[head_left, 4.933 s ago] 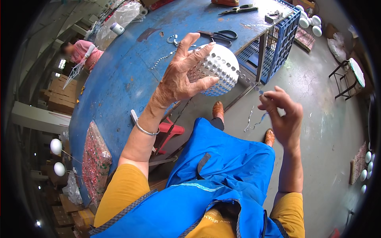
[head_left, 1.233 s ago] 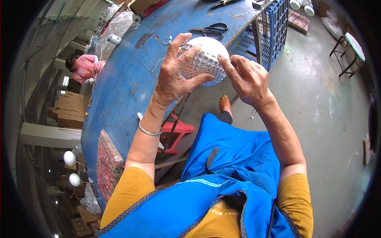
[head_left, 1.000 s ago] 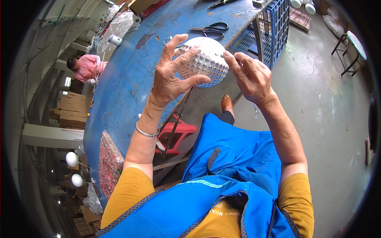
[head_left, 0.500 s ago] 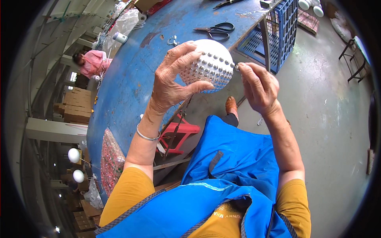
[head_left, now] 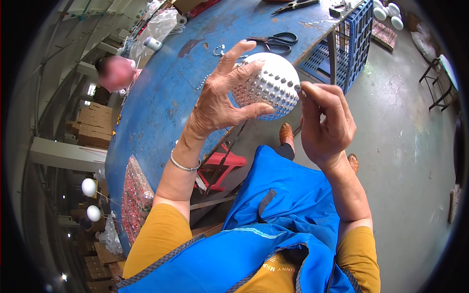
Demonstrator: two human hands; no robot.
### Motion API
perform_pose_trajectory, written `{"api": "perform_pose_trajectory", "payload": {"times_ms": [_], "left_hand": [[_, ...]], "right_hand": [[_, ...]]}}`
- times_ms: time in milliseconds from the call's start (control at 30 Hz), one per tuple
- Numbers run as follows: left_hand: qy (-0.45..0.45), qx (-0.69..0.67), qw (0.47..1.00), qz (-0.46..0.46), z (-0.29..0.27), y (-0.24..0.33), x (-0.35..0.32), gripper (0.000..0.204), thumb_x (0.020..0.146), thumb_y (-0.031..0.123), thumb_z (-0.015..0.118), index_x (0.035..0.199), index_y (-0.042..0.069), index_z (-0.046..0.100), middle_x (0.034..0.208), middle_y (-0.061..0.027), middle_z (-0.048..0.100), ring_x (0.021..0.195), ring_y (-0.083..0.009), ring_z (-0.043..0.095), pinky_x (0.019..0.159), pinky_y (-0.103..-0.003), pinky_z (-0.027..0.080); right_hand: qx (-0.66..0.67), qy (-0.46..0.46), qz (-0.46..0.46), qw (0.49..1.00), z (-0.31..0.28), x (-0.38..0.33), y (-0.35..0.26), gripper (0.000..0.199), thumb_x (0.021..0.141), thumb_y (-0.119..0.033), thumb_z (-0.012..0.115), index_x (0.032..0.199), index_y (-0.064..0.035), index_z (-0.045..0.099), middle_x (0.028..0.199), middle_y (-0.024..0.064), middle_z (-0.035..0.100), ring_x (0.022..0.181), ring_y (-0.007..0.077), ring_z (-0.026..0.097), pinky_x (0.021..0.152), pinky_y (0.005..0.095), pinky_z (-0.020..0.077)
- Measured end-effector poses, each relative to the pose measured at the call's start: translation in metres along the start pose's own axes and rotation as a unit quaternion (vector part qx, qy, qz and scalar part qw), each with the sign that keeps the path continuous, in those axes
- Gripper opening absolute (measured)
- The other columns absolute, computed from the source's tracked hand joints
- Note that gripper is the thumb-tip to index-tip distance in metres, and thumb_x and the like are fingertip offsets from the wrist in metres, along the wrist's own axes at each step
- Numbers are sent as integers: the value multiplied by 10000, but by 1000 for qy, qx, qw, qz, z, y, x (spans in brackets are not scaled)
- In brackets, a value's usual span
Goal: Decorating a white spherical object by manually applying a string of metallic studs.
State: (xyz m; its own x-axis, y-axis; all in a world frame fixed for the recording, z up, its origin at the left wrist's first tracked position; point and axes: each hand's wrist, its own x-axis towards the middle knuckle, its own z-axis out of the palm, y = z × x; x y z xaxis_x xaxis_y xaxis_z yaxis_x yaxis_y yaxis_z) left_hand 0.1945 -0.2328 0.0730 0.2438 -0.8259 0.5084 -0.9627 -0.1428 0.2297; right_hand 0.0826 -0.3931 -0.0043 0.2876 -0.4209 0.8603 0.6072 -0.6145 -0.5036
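Across this workshop, brown cartons (head_left: pixel 95 119) are stacked off to the left, and a scuffed blue worktop (head_left: pixel 146 117) curves past the person standing at it. The white ball (head_left: pixel 268 80), ringed with rows of silver studs (head_left: pixel 279 90), is held up at the near edge of that worktop, part of it out over the grey floor (head_left: pixel 391 146). The left hand (head_left: pixel 222 100) grips it from the left side, thumb low and fingers spread higher up. The right hand (head_left: pixel 327 119) is pinched at the ball's right edge on a small silvery piece (head_left: pixel 303 93); whether that is a lone stud or the end of a strand, I can't make out from here.

What I'd worry about is the left hand's hold: only thumb and fingers keep the ball up, so a slip on the bumpy rows could drop it to the floor. A hard tug from the right hand might also turn the ball or pull the top row crooked.

As for containers, a clear bag (head_left: pixel 134 195) packed with red and green bits lies at the worktop's left side, and a lattice-sided blue crate (head_left: pixel 358 46) stands by the far right end. Black scissors (head_left: pixel 268 40) and a loose bead strand (head_left: pixel 202 82) lie just behind the ball.
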Motion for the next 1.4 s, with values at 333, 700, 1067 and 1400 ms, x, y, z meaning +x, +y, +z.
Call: {"api": "perform_pose_trajectory", "payload": {"times_ms": [333, 700, 1067, 1400], "left_hand": [[13, 11, 1000, 24, 8, -7, -8, 704, 626, 285, 853, 1258, 126, 586, 1392, -202, 407, 1205, -381, 494, 988, -425, 439], [5, -16, 998, -65, -1, -12, -15, 678, 676, 316, 821, 1266, 89, 575, 1373, -177, 437, 1220, -323, 486, 1016, -425, 401], [43, 4, 999, -24, 4, -14, -14, 718, 651, 359, 833, 1256, 71, 576, 1248, -137, 537, 1193, -270, 510, 1010, -398, 408], [85, -139, 976, -141, 6, -13, -20, 761, 587, 366, 863, 1234, 78, 586, 1229, -113, 525, 1159, -263, 517, 1000, -409, 420]], "right_hand": [[-177, -53, -156, 970, -18, -8, 33, 252, 773, 86, 655, 1009, 0, 634, 870, 146, 656, 700, 224, 660, 543, 289, 515], [-221, -98, -77, 967, -25, -28, 33, 273, 797, 38, 637, 1070, 30, 620, 834, 119, 663, 641, 212, 632, 567, 298, 508], [-205, -71, -116, 969, -32, -12, 38, 278, 803, 71, 615, 1079, 34, 625, 833, 132, 668, 639, 213, 639, 563, 296, 505], [-191, -87, -64, 976, -35, -4, 20, 256, 820, 65, 616, 1072, 26, 635, 831, 151, 668, 655, 221, 653, 567, 288, 510]]}}
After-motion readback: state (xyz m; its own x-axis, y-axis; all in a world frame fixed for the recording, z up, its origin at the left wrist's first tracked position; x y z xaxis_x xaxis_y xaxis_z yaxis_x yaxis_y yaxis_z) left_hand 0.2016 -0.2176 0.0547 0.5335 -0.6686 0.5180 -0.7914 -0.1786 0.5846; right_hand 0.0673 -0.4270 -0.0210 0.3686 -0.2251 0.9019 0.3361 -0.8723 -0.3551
